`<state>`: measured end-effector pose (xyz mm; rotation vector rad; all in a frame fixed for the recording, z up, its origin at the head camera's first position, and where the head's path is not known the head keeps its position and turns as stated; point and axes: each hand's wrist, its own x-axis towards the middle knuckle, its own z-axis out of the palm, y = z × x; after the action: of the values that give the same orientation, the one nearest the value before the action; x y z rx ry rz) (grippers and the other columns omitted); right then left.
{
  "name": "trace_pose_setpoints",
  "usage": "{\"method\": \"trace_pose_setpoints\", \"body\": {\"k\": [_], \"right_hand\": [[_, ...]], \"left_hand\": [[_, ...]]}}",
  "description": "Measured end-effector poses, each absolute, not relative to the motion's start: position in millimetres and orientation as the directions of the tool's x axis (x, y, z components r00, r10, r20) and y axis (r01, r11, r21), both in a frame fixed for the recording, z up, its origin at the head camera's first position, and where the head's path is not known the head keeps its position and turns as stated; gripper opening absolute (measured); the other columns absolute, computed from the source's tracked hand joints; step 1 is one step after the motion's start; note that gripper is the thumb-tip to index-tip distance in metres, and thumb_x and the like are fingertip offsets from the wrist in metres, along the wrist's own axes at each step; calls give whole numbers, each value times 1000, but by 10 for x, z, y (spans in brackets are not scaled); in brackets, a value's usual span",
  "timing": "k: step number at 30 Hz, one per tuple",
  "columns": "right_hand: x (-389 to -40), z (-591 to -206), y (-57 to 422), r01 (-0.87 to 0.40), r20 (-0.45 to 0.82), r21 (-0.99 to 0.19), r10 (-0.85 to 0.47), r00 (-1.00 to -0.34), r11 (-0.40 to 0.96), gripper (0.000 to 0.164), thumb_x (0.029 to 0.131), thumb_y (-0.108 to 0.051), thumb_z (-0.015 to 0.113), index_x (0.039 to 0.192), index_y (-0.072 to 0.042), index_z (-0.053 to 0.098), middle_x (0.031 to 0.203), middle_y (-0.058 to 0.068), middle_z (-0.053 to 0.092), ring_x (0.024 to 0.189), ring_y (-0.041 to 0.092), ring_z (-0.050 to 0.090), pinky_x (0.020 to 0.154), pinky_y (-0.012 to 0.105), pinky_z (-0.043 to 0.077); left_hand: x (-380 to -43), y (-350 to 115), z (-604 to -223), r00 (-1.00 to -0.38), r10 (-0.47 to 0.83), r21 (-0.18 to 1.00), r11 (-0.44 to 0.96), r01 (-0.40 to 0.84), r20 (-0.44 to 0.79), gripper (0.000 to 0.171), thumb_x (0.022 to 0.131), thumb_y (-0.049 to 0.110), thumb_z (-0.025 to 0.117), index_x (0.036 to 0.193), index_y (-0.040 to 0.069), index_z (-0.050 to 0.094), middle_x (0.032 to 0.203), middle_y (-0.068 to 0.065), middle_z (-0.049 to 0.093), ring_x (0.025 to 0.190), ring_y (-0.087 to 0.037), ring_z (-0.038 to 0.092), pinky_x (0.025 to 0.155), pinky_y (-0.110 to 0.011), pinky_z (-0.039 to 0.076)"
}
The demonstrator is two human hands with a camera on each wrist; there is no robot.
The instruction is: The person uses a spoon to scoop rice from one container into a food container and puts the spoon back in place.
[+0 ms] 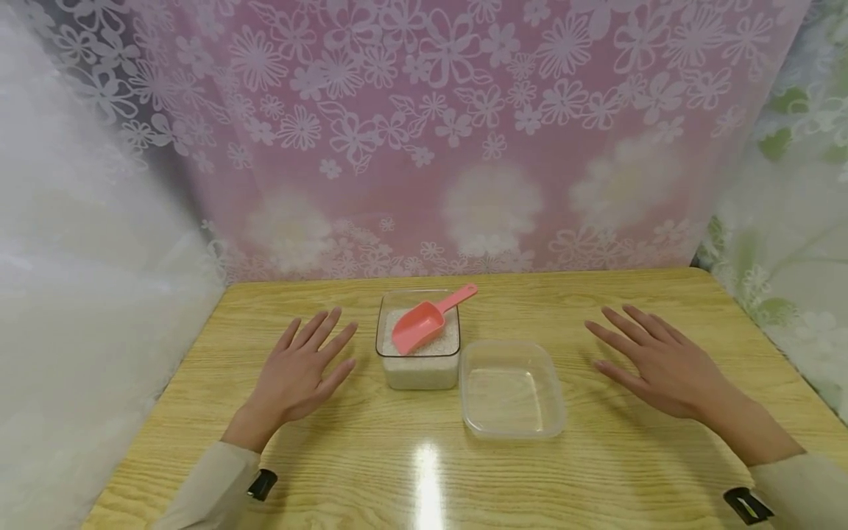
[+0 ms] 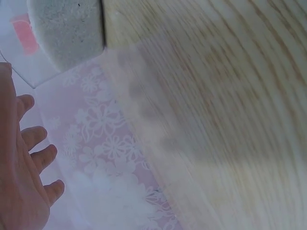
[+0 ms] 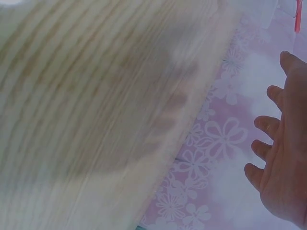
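The pink scoop [image 1: 432, 318] lies in the grain box [image 1: 420, 375], on top of the white grain [image 1: 444, 343]. Its long axis runs on a slant: the broad open mouth points back towards me and to the left, and the handle points away to the right, passing over the box's far right corner so that its holed end sticks out beyond the rim. The hollow of the scoop faces up.

The clear tub [image 1: 510, 394] sits just to the right of the grain box and a little nearer me; I can't make out whether their walls touch.

Both my hands are bare and hold nothing, with the fingers spread and nearly straight, backs up, over the desk [image 1: 358, 464]. My left hand [image 1: 294, 379] is to the left of the grain box, near it but apart. My right hand [image 1: 656, 368] is well to the right of the box, beyond the tub.

The scoop's underside is hidden from me. From my left wrist, the grain box is cut off at the top corner, and all I get of the scoop is a blurred pink patch. From my right wrist, a thin reddish strip and some clear plastic show at the upper edge, too little to tell more. My sleeves [image 1: 212, 482] run out of the head view at the bottom.
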<state>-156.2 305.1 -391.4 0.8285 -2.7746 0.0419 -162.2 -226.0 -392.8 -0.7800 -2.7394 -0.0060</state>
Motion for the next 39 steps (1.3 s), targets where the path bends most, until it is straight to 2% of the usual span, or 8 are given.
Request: {"method": "trace_pose_setpoints", "body": {"k": [10,17,22,26,39], "right_hand": [[-1640,-3810,2908,-563,257,65,-559,-788,824,65,94,-47,56,150,-22,36,151,14,32,138,36,25,115,44,12],[-1699,-3735,2797,-589,242,88,-591,-769,803,65,96,-48,52,151,-21,32,151,16,32,138,37,24,115,45,9],[-1733,-3698,2719,-607,239,86,-608,-757,790,63,97,-47,51,151,-20,33,152,15,30,138,37,25,114,48,14],[-1768,-3667,2655,-607,232,83,-608,-760,790,62,96,-47,52,150,-20,36,152,13,30,139,36,23,112,50,18],[-1838,-3606,2439,-600,182,72,-602,-777,796,62,97,-50,48,150,-22,35,155,10,25,142,32,18,112,51,18]], "left_hand": [[-1655,-2189,-3877,-796,531,-89,843,530,290,59,100,53,34,151,23,34,156,-7,23,141,-27,22,113,-52,13],[-1695,-2151,-3847,-784,543,-91,835,543,301,58,100,53,33,151,23,34,157,-6,22,141,-27,23,113,-51,13],[-1730,-2126,-3818,-779,549,-91,830,550,302,58,101,53,31,151,24,33,157,-6,21,141,-27,23,113,-51,13],[-1738,-2110,-3789,-781,551,-95,830,550,294,58,101,53,30,151,24,33,157,-6,21,141,-27,23,113,-52,13],[-1791,-2032,-3711,-780,565,-99,822,561,269,59,101,55,28,152,25,30,156,-8,24,142,-26,21,114,-50,12]]}}
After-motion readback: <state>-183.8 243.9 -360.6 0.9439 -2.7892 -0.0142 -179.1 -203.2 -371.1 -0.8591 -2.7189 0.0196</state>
